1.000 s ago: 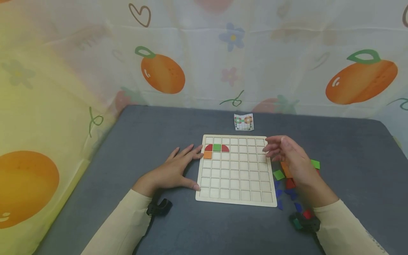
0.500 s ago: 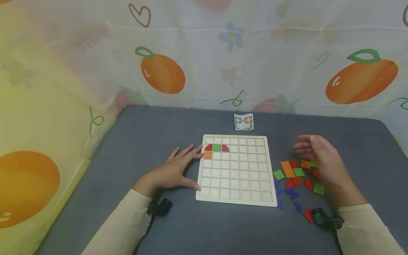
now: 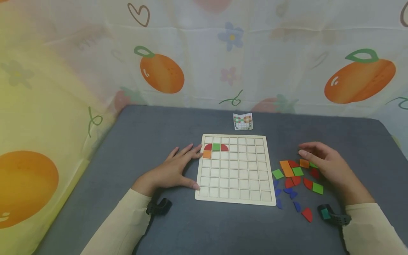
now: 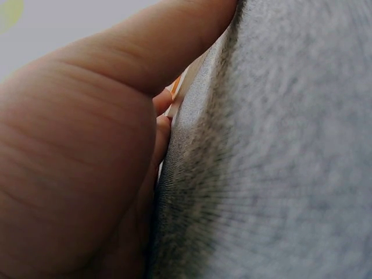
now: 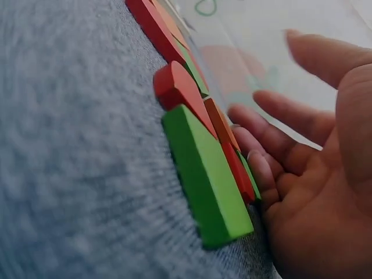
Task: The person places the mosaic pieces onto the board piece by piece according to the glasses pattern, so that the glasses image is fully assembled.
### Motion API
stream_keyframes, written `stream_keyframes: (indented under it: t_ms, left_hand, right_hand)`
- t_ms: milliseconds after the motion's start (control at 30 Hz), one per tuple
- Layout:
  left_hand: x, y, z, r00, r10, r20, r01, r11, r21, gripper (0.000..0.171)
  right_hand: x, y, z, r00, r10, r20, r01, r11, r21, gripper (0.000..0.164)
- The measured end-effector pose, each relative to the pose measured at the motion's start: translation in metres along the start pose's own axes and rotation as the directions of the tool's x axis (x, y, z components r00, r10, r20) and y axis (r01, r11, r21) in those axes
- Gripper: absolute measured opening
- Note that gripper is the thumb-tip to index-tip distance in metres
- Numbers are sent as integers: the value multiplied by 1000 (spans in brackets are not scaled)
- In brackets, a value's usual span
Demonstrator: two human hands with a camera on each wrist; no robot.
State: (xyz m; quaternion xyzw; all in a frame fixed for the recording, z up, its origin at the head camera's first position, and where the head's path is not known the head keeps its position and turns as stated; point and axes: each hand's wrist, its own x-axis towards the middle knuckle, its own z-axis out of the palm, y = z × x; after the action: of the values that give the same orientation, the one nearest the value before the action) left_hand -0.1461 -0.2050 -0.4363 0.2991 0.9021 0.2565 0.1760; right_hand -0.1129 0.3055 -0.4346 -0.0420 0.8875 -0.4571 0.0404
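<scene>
A pale wooden grid board (image 3: pixel 239 173) lies flat in the head view. Near its upper left corner sit a green square (image 3: pixel 216 147) between two red quarter-round pieces (image 3: pixel 224 147) and an orange square (image 3: pixel 207 154). My left hand (image 3: pixel 173 173) is spread on the table, its fingertips and thumb touching the board's left edge. Over the loose tiles at the right hovers my right hand (image 3: pixel 333 168), fingers loosely bent, with nothing between them. In the right wrist view, a green block (image 5: pixel 212 180) and a red rounded piece (image 5: pixel 183 90) lie beside that hand.
Loose pieces lie right of the board: an orange rectangle (image 3: pixel 287 169), a green square (image 3: pixel 317 188), a red quarter-round piece (image 3: pixel 307 214) and several blue ones (image 3: pixel 297 206). A small printed pattern card (image 3: pixel 243 122) lies behind the board. A patterned curtain (image 3: pixel 204 71) hangs behind the grey table (image 3: pixel 178 131).
My right hand has moved from the board's right edge rightward, then slightly lower over the loose pieces, its fingers bending more. The left hand and board stay in place.
</scene>
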Motion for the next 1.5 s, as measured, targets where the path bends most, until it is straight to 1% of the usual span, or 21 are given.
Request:
stream_keyframes:
  t_ms: [100, 167, 300, 467, 600, 733, 867, 1100, 1300, 1500]
  left_hand:
    - [0, -1, -1, 1000, -6, 2, 6, 1000, 0, 125]
    - [0, -1, -1, 1000, -5, 3, 5, 1000, -2, 122]
    - [0, -2, -1, 1000, -9, 2, 9, 1000, -2, 118]
    - [0, -1, 0, 1000, -15, 0, 15, 1000, -4, 116]
    - [1, -1, 0, 1000, -12, -3, 12, 1000, 1, 122]
    - [1, -2, 0, 1000, -14, -6, 14, 1000, -1, 120]
    - [0, -2, 0, 1000, -19, -8, 19, 1000, -14, 114]
    - [0, -2, 2, 1000, -19, -6, 19, 1000, -11, 116]
    - [0, -2, 2, 1000, -10, -11, 10, 1000, -17, 114]
    - [0, -2, 3, 1000, -16, -9, 16, 1000, -20, 115]
  right_hand:
    - [1, 0, 1, 999, 18, 31, -17, 999, -32, 49]
    - [2, 0, 2, 998, 40, 48, -38, 998, -44, 52]
    - [3, -1, 4, 994, 61, 96, -53, 995, -86, 56]
    - [4, 0, -1, 988, 32, 148, -12, 992, -128, 53]
    - [4, 5, -8, 988, 4, 156, 26, 982, -188, 47]
    - [4, 7, -13, 990, -10, 138, 45, 967, -252, 41]
    - [3, 5, -13, 993, -10, 121, 44, 961, -275, 36]
    - [3, 2, -10, 996, 16, 87, 5, 970, -242, 30]
    - [0, 0, -8, 1000, -5, 30, 11, 976, -217, 28]
    - [-2, -8, -7, 999, -27, -36, 20, 983, -184, 23]
